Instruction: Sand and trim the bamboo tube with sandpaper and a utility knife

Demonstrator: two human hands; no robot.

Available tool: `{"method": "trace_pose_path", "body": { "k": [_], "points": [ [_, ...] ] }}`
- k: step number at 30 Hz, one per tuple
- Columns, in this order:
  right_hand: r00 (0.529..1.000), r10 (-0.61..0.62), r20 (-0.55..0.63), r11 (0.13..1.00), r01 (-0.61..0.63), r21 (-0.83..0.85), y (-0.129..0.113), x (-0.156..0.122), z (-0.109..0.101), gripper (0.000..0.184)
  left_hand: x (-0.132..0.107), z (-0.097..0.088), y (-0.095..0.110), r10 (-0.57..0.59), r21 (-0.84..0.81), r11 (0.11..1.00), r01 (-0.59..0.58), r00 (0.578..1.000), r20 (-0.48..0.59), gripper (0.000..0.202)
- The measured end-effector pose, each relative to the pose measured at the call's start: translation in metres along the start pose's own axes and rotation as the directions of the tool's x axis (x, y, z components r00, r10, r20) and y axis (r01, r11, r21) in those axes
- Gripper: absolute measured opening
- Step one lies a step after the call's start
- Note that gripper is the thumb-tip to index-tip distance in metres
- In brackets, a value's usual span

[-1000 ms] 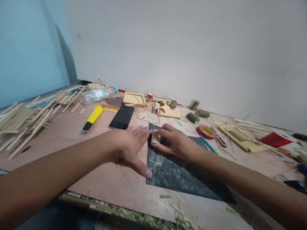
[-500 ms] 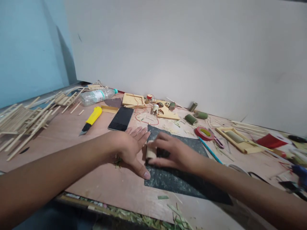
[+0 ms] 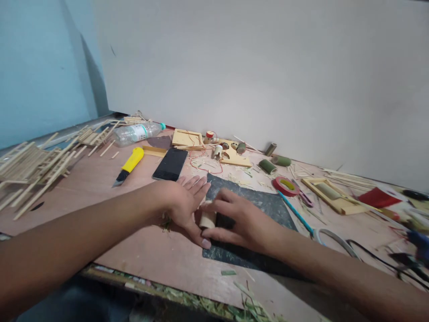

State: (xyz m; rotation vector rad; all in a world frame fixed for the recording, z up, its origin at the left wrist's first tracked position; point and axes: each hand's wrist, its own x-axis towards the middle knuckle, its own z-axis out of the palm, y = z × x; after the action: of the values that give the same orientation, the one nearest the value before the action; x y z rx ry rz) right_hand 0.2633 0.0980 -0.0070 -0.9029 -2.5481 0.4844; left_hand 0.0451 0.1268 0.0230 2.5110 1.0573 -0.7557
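My right hand (image 3: 234, 219) has its fingers closed round a short, pale bamboo tube (image 3: 208, 218), which lies on its side at the left edge of a dark sheet of sandpaper (image 3: 253, 257). Fingers stretched and thumb apart, my left hand (image 3: 187, 208) rests just left of the tube, its palm turned toward it. The thumb of that hand lies on the sheet's left edge. Part of the tube is covered by my right fingers, and whether the left palm touches it I cannot tell.
Behind the hands lie a phone (image 3: 170, 164), a yellow cutter knife (image 3: 129, 165) and a plastic bottle (image 3: 137, 134). Bamboo stick structures (image 3: 36, 167) fill the left. Green bamboo pieces (image 3: 267, 167), red tape (image 3: 285, 186), a blue pencil (image 3: 295, 211) and scissors (image 3: 335, 241) lie to the right.
My right hand has moved the bamboo tube slightly left, to the edge of the sandpaper and closer to my left palm. My left hand stays almost where it was.
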Motion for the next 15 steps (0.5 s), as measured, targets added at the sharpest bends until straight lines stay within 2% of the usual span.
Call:
{"method": "trace_pose_path", "body": {
  "k": [1,5,9,10,13,14,15],
  "points": [
    [1.000,-0.002,0.019,1.000,0.002,0.014,0.000,-0.001,0.000,0.041,0.000,0.000,0.000,0.002,-0.005,1.000,-0.002,1.000,-0.003,0.156],
    [0.978,0.167,-0.129,0.982,-0.177,-0.069,0.008,-0.002,-0.006,0.026,0.000,0.002,-0.002,0.018,-0.039,0.999,-0.019,0.999,-0.026,0.156],
    [0.997,0.080,0.005,0.997,-0.080,-0.016,0.012,-0.003,-0.013,0.031,-0.001,0.001,-0.001,0.018,-0.020,1.000,-0.018,1.000,-0.010,0.156],
    [0.997,0.083,0.010,0.996,-0.083,-0.019,0.012,-0.004,-0.015,0.032,-0.001,0.000,-0.001,0.019,-0.015,1.000,-0.019,1.000,-0.013,0.156],
    [0.976,0.187,-0.111,0.977,-0.196,-0.079,0.013,-0.006,-0.017,0.029,-0.001,-0.001,0.000,0.019,-0.009,1.000,-0.019,1.000,-0.022,0.154],
    [0.975,0.190,-0.112,0.977,-0.199,-0.078,0.013,-0.008,-0.017,0.029,-0.001,-0.001,0.000,0.019,-0.007,1.000,-0.019,1.000,-0.017,0.154],
    [0.986,0.156,-0.059,0.986,-0.159,-0.054,0.012,-0.009,-0.017,0.032,-0.001,-0.001,0.000,0.018,-0.004,1.000,-0.018,1.000,-0.010,0.154]
  ]
}}
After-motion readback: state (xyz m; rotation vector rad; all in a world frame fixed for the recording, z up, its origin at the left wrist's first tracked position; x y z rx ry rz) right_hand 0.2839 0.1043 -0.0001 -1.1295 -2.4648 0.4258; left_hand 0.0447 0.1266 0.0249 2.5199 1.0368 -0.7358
